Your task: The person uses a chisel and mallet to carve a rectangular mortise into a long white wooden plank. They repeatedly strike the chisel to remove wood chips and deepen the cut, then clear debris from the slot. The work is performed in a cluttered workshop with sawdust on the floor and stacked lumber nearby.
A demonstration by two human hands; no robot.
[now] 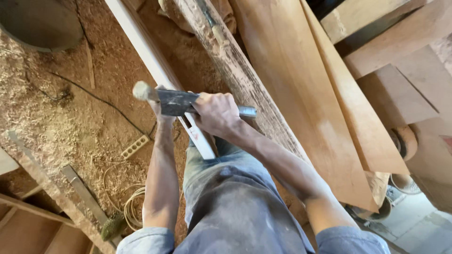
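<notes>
My right hand (216,113) is closed around a hammer-like tool with a dark metal head (176,102). Its grey metal shaft (247,111) sticks out to the right. My left hand (161,116) is mostly hidden under that head, and it grips a wooden-handled tool, apparently a chisel. The chisel's pale battered end (141,90) pokes out to the left, touching the dark head. Both hands are over a long white wooden strip (155,61) that has a slot cut in it near my hands (194,134).
A rough, dusty plank (235,61) and wide smooth boards (301,84) lean to the right of the strip. Sawdust (56,117) covers the floor at left, with a white socket strip (134,146), coiled cord (134,202), a dark round tub (40,23) and timber offcuts (395,42).
</notes>
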